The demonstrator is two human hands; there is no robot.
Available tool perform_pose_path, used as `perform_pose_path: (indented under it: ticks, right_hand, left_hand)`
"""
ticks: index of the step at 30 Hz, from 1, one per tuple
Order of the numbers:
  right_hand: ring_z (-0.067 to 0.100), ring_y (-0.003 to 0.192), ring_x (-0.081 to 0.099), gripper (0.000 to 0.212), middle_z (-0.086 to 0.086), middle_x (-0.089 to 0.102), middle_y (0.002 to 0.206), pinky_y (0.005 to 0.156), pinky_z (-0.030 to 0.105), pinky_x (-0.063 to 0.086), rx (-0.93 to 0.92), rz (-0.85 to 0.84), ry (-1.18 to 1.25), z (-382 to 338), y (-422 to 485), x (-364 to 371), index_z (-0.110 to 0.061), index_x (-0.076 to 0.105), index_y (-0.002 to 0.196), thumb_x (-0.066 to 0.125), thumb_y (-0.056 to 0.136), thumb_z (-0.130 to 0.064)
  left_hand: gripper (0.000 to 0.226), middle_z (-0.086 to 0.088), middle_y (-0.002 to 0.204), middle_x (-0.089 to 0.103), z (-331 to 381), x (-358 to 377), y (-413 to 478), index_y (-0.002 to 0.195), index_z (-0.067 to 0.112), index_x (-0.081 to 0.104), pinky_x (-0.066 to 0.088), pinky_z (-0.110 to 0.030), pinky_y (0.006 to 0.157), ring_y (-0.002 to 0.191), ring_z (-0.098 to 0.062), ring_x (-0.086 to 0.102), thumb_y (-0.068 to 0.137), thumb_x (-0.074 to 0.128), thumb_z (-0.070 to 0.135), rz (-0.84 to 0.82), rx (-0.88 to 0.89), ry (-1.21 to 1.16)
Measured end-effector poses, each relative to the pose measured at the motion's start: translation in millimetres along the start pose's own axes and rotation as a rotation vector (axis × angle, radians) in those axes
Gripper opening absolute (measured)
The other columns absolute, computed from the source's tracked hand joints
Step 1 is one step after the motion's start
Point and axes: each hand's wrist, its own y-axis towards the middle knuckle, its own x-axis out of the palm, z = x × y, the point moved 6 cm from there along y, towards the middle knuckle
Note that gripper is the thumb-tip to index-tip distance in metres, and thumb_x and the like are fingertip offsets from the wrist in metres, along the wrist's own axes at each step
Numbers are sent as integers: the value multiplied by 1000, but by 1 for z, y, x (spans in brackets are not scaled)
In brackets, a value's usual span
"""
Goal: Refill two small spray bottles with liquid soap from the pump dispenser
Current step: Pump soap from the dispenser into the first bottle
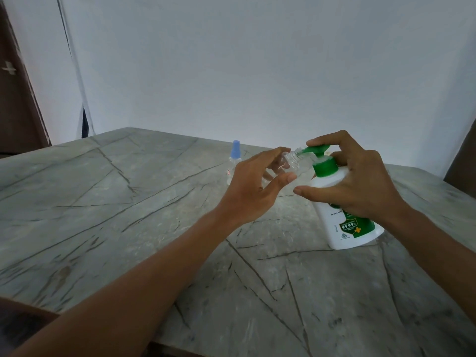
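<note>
Ok, head view only. Left hand (253, 186) is holding the small clear uncapped plastic bottle (296, 164) above the grey veined stone surface (128, 202), right of centre, toward the far edge. Left fingers (275, 152) are curling over the bottle's far side and the thumb is pressing in from the near side, so they are clamped on it. Bottle is tilting, threaded neck pointing up and right, mouth sitting right at the nozzle tip of the green pump head (315, 150). Can't tell if mouth and nozzle are touching. Can't tell the liquid level either, as the bottle is too transparent.

Right hand (360, 181) is gripping the white plastic pump dispenser (334, 222). Right fingers (332, 137): index is lying on top of the pump head, thumb is reaching across the front of the white body, the rest are wrapping behind the green collar, so they are clamped on the dispenser. Dispenser is leaning, top toward the left, base down at the surface. Its green label reading "99.99%" is facing the camera.

Second small clear spray bottle with a blue cap (235, 157) is standing upright on the surface just behind the left hand, partly hidden by it.

Plain white wall (257, 73) is running behind the surface. Dark brown door (15, 104) is showing at the left edge.
</note>
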Motion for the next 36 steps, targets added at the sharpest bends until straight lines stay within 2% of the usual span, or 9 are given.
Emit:
perform_pose_path:
  ticks: [3, 6, 11, 17, 24, 28, 31, 33, 36]
  right_hand:
    - [11, 72, 69, 69, -14, 68, 99, 60, 24, 57, -9, 14, 5, 1, 0, -1, -49, 46, 113, 82, 55, -57]
    - [2, 79, 66, 73, -26, 63, 102, 65, 16, 53, -48, 6, -42, -2, 0, 1, -44, 44, 121, 84, 61, -55]
    - [-1, 80, 63, 80, -30, 59, 101, 68, 12, 50, -61, -12, -83, 0, -1, 4, -45, 38, 131, 79, 63, -55]
    - [2, 74, 65, 75, -13, 68, 93, 60, 14, 51, -23, 12, -35, -1, 1, 2, -42, 43, 120, 81, 56, -54]
    - [-2, 77, 66, 69, -17, 66, 91, 61, 10, 51, 13, 23, -24, 4, 2, 1, -38, 50, 114, 82, 55, -54]
    - [2, 75, 65, 72, -20, 63, 93, 60, 15, 51, -19, -5, -87, 6, 3, 4, -39, 43, 123, 79, 63, -55]
    - [4, 66, 62, 75, -17, 62, 91, 59, 26, 53, -21, -67, -219, 12, 1, 12, -42, 32, 134, 70, 72, -63]
    - [3, 66, 60, 75, -11, 65, 92, 59, 26, 51, -1, -78, -292, 16, -2, 16, -41, 29, 138, 61, 74, -64]
    - [2, 64, 59, 77, -11, 67, 88, 59, 24, 52, -3, -30, -273, 14, -7, 15, -40, 34, 139, 65, 73, -64]
  left_hand:
    - [39, 4, 106, 67, 1, 1, 0, 124, 15, 57, 53, -15, 71, 89, -1, 61, 89, 63, 30, 0, 8, 9]
    - [40, 2, 106, 67, 3, -2, 1, 124, 13, 57, 52, -13, 70, 87, -2, 61, 88, 64, 29, 18, 11, 4]
    - [41, 1, 107, 67, 4, -5, 2, 125, 12, 57, 54, -18, 71, 89, -4, 62, 88, 64, 29, 35, 10, -15]
    - [40, 1, 106, 67, 3, -4, 2, 124, 11, 57, 54, -19, 71, 88, -5, 62, 88, 64, 27, 32, 10, -15]
    - [42, 0, 106, 68, 0, -1, 0, 125, 11, 56, 54, -21, 73, 90, -6, 62, 88, 64, 29, 7, 18, 11]
    - [40, 1, 107, 67, -3, -1, 1, 124, 11, 57, 54, -16, 71, 90, -4, 61, 89, 63, 29, 12, 10, 14]
    - [41, 3, 106, 67, -9, -3, 0, 124, 13, 57, 55, -20, 70, 88, -3, 61, 89, 63, 32, 4, -21, 37]
    - [41, 4, 104, 67, -14, -3, -2, 123, 13, 58, 55, -24, 71, 88, -4, 62, 88, 64, 32, -16, -40, 56]
    - [39, 4, 105, 67, -14, -2, -4, 123, 15, 58, 55, -24, 72, 89, -2, 62, 88, 65, 32, -24, -58, 54]
